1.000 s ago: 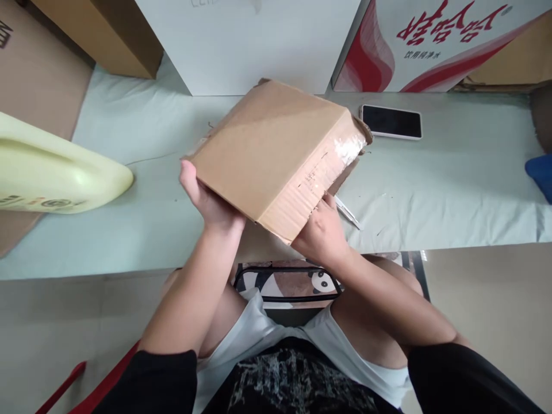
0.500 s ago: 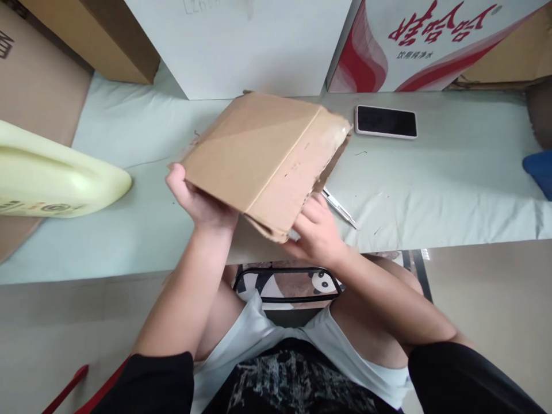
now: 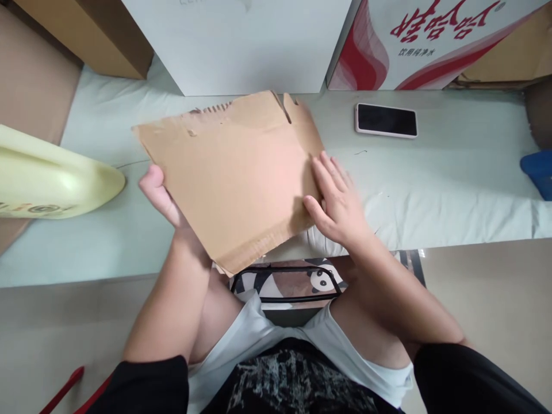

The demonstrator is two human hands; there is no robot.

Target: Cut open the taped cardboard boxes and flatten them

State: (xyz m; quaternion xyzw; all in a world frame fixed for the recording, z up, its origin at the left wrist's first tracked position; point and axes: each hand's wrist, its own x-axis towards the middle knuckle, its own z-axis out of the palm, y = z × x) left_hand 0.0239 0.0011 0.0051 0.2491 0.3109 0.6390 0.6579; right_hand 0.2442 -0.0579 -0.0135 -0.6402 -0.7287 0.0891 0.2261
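A piece of brown cardboard with torn, ragged edges and a slit near its far right corner is held tilted above the cloth-covered table. My left hand grips its left edge, with the thumb showing at the side and the other fingers hidden beneath. My right hand rests against the right part of the cardboard, fingers stretched out and thumb apart.
A phone lies on the pale green cloth to the right. White boxes and a red-and-white carton line the back. At left lies a pale yellow bottle; a blue object is far right.
The cardboard has turned and flattened to show a broad face, shifting left. My right hand has moved from its torn near edge onto its right side. The slim metal cutter beside it no longer shows.
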